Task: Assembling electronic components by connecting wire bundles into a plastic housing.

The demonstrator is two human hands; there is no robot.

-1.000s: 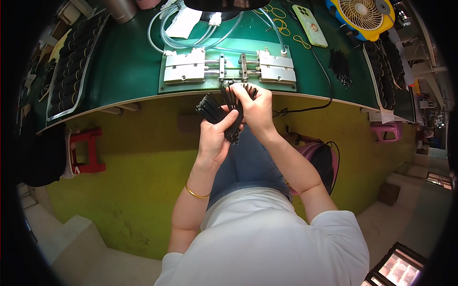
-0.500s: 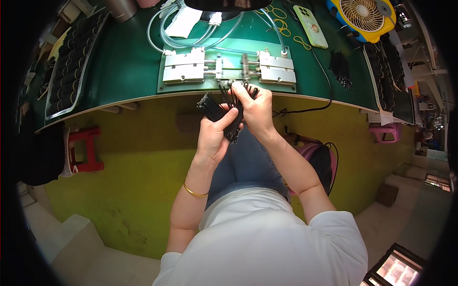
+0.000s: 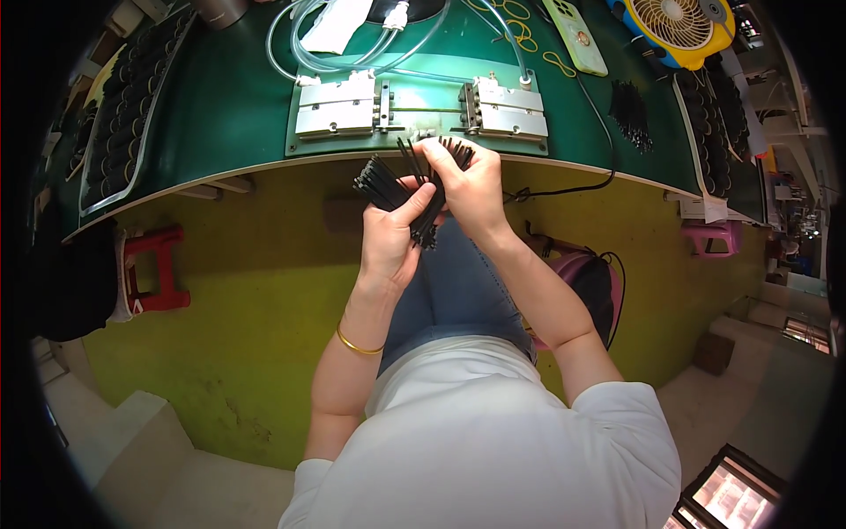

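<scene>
My left hand [image 3: 389, 236] is closed around a thick bundle of thin black rods [image 3: 381, 183], thumb laid across them. My right hand [image 3: 467, 181] is closed too, its thumb and fingers on more of the same rods, whose ends fan out past the fingertips. Both hands meet just in front of the table edge. Right beyond them, a metal fixture plate [image 3: 423, 69] carries a left slide cylinder [image 3: 335, 109] and a right slide cylinder [image 3: 509, 109]. Their end plates stand apart, with a gap between. What exactly the right fingertips pinch is partly hidden.
Clear air tubes [image 3: 304, 57] coil behind the fixture. At the right are a green phone [image 3: 577, 40], a yellow-blue fan [image 3: 674, 31], a pile of black rods [image 3: 629, 115] and a tray of black bundles [image 3: 705, 132]. Another bundle tray [image 3: 119, 123] stands left. A red stool [image 3: 157, 269] is below.
The fixture's two end plates have drawn back toward their cylinders, widening the gap. Both hands keep their hold on the rods, and the right one has shifted slightly.
</scene>
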